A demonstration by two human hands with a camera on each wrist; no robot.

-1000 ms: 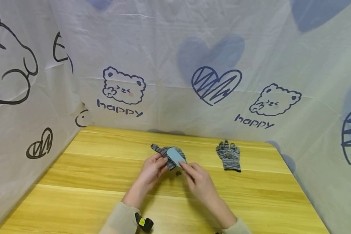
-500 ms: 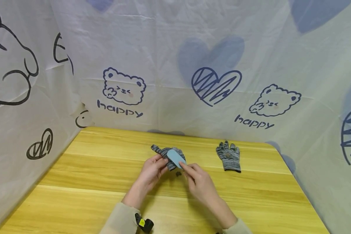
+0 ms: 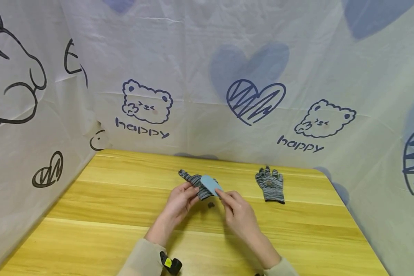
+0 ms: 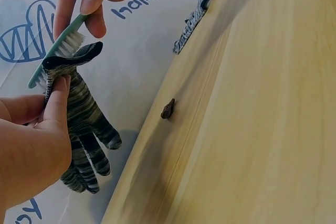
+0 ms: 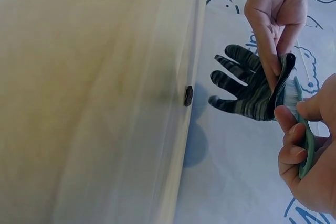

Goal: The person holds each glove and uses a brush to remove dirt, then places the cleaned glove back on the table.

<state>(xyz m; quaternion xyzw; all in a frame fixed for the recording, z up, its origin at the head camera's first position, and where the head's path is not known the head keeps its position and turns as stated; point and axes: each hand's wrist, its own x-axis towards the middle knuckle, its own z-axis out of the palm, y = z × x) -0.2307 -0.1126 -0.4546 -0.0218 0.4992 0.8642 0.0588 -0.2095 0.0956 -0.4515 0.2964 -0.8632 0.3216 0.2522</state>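
Observation:
My left hand pinches a dark grey striped knit glove near its cuff, thumb on one side and fingers on the other. The glove's fingers hang down in the left wrist view. In my right hand is a light blue-green brush with white bristles. I grip it by its handle, index finger laid along the back. The bristles lie against the glove close to the cuff. A small dark brown lump sits on the table below the glove.
A second matching glove lies flat on the wooden table to the right, with a brown spot on its palm. White printed cloth hangs behind and at both sides of the table.
The brush has shifted slightly to the right across the glove along with my right hand. My left hand keeps its hold on the glove in nearly the same place.

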